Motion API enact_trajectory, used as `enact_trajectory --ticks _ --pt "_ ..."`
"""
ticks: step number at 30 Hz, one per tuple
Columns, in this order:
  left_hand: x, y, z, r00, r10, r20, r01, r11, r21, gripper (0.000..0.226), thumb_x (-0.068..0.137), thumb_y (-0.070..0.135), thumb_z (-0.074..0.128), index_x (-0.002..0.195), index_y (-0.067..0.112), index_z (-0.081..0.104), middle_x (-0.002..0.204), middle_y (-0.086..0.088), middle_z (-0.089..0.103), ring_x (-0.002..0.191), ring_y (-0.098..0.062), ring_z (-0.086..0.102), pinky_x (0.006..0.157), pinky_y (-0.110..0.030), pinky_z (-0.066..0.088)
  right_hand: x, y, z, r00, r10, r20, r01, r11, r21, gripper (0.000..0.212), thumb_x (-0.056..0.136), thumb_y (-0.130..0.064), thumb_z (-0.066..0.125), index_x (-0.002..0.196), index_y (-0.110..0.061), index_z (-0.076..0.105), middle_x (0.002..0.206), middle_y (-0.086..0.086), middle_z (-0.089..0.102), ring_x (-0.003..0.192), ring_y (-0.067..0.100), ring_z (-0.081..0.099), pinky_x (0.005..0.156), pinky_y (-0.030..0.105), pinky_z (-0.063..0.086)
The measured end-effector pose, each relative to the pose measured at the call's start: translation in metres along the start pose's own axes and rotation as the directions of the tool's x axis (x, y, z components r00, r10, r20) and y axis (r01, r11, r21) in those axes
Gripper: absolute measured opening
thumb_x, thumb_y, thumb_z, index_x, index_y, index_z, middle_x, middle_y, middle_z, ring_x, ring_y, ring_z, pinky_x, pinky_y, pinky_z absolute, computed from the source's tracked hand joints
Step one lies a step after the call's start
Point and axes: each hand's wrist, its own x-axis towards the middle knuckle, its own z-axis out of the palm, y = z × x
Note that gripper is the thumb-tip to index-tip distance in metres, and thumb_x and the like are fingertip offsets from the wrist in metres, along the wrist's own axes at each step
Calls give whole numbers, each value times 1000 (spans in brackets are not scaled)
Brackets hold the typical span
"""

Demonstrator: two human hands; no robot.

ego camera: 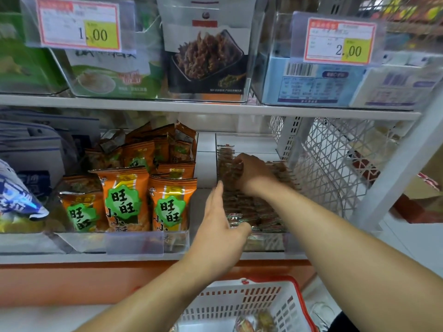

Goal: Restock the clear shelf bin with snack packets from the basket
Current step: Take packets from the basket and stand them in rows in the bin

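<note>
The clear shelf bin (247,143) sits on the middle shelf, right of centre, packed with rows of small brown snack packets (254,210). My right hand (255,174) reaches deep into it, and its curled fingers grip a bunch of upright packets near the back. Along the bin's left wall lies my left hand (221,226), fingers straight and thumb touching the front packets. Below, the white basket with a red rim (239,305) holds a few packets (255,322).
Left of the bin, another clear bin holds orange snack bags (124,200). A white mesh divider (328,168) stands to the right. The upper shelf (191,106) with price tags overhangs closely. Blue-and-white bags (19,197) lie at the far left.
</note>
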Motion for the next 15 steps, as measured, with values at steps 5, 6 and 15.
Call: enact_trajectory --ticks 5,6,15 --pt "3 0 1 999 -48 6 49 998 -37 103 92 29 63 159 44 -14 159 -20 38 139 -33 47 110 -40 43 11 2 7 998 46 -34 -40 988 151 70 86 -6 67 149 -19 41 136 10 55 128 29 53 98 30 45" --pt "3 0 0 999 -44 2 44 998 -43 103 92 29 63 159 42 -13 161 -16 38 140 -30 46 113 -41 40 11 4 7 996 79 -34 -69 974 215 68 86 -3 63 148 -20 42 131 8 57 125 27 55 93 28 44" --pt "1 -4 -3 1000 8 10 -8 999 -42 97 92 26 63 161 43 -3 167 7 28 148 -14 34 111 -24 30 9 3 20 979 198 -58 -172 939 296 67 89 -8 62 150 -22 38 148 9 49 132 28 51 89 23 39"
